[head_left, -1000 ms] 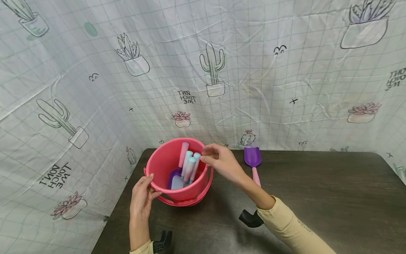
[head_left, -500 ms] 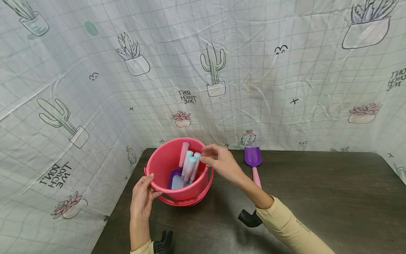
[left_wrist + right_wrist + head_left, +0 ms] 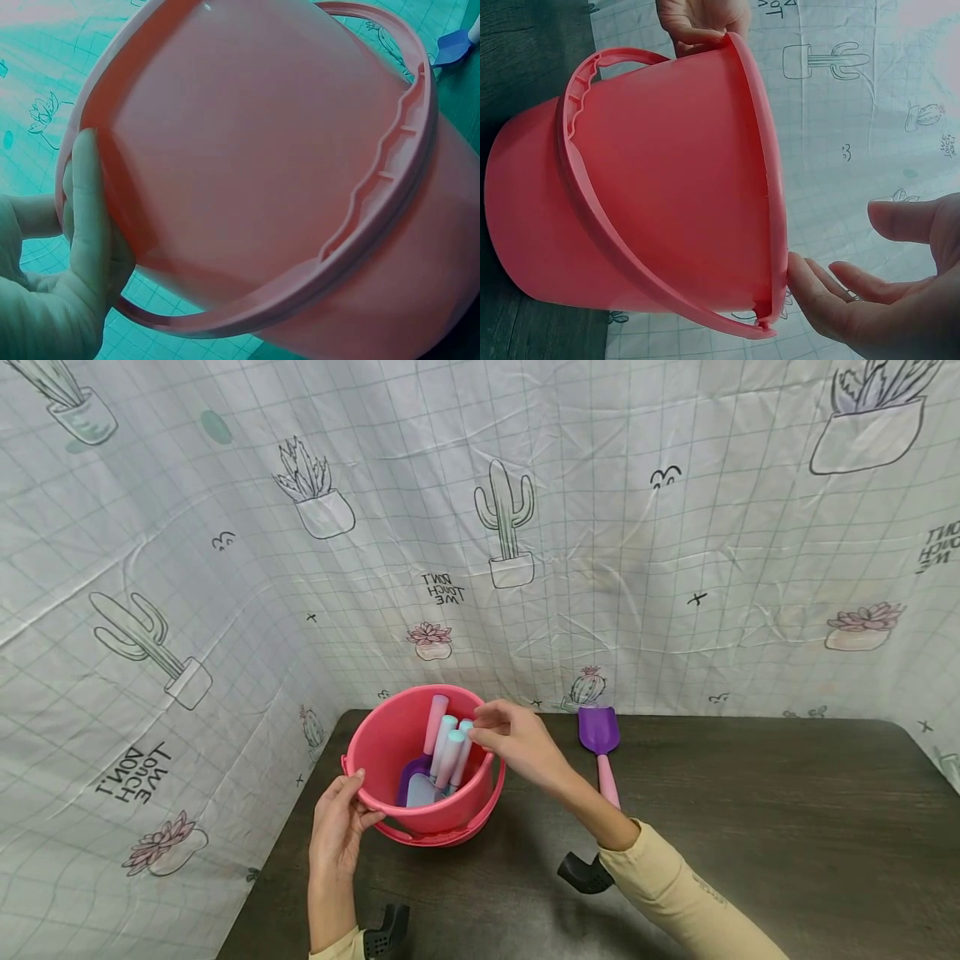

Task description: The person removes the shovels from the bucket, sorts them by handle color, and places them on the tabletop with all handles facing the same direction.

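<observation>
A pink bucket (image 3: 457,814) with a swing handle (image 3: 379,176) stands on the table, its mouth towards me. My left hand (image 3: 337,822) grips the left rim, thumb on the inside edge. My right hand (image 3: 525,747) is at the opposite rim; in the right wrist view its fingertips touch the rim (image 3: 769,172) and the thumb is held apart, with nothing between. Inside the bucket several pale pink handles (image 3: 450,760) with mint ends stand up, beside a lilac-tipped pink handle (image 3: 435,725). A purple scoop (image 3: 415,772) and a pale blue blade (image 3: 422,792) lie at the bottom.
A purple shovel (image 3: 598,731) with a pink handle lies on the dark wooden table (image 3: 772,810), partly hidden by my right forearm. A patterned white cloth (image 3: 600,543) hangs behind and to the left. Black wrist mounts (image 3: 585,872) stick out by both sleeves.
My right hand has shifted very slightly left over the rim, covering a little more of the nearest mint-ended handle. The left hand and bucket have stayed put.
</observation>
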Demonstrator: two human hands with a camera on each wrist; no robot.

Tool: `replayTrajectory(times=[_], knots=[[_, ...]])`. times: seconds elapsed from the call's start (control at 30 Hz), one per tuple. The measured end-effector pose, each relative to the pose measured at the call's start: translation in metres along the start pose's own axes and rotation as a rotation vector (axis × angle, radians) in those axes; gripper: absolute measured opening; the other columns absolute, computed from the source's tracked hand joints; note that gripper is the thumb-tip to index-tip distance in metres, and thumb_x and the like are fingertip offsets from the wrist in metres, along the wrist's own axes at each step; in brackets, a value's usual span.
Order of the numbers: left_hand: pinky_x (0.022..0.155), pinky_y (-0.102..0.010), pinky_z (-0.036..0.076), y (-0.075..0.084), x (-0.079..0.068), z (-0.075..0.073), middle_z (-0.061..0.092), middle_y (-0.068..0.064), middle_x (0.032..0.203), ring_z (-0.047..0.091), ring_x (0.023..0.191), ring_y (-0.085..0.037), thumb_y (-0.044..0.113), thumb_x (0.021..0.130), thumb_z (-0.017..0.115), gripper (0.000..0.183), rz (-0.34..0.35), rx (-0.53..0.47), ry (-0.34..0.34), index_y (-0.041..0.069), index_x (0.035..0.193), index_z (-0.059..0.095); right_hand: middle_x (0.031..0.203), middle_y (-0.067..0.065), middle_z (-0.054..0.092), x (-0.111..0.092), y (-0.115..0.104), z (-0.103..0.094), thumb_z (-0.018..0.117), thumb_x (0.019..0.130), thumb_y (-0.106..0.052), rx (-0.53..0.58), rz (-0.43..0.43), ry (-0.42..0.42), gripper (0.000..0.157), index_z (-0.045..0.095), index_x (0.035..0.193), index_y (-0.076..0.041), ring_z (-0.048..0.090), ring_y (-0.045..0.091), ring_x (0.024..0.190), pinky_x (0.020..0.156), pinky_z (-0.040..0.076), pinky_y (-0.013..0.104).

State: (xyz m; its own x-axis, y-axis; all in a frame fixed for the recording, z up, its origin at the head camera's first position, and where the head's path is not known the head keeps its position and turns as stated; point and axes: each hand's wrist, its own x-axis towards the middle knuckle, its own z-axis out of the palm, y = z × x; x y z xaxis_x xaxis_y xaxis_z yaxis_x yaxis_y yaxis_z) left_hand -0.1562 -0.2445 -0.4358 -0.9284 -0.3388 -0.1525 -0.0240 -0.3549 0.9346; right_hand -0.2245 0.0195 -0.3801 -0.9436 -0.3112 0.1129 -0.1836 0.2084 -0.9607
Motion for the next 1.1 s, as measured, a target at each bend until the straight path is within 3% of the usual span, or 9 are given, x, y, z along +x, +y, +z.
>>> replayTrajectory(times=[0.63,1.1], knots=[[0.061,-0.025,0.06,0.002,-0.002,-0.002,0.068,-0.007,0.078,0.073,0.066,-0.013,0.013,0.109,0.053,0.016,-0.006,0.003,-0.014,-0.003,0.107,0.05,0.115,0.015,0.071,0.009,-0.007,0.014,0.074,0.095,-0.018,-0.047,0.014,-0.004,0.037,0.066,0.125,0.002,0.07,0.029,0.107,0.092,0.058,0.042],[0.061,-0.025,0.06,0.001,-0.003,-0.003,0.067,-0.007,0.078,0.073,0.066,-0.014,0.014,0.108,0.055,0.017,0.027,0.011,-0.033,-0.001,0.102,0.052,0.116,0.014,0.071,0.015,-0.006,0.025,0.074,0.095,-0.016,-0.063,0.01,-0.004,0.038,0.065,0.127,0.003,0.069,0.027,0.104,0.088,0.059,0.04]])
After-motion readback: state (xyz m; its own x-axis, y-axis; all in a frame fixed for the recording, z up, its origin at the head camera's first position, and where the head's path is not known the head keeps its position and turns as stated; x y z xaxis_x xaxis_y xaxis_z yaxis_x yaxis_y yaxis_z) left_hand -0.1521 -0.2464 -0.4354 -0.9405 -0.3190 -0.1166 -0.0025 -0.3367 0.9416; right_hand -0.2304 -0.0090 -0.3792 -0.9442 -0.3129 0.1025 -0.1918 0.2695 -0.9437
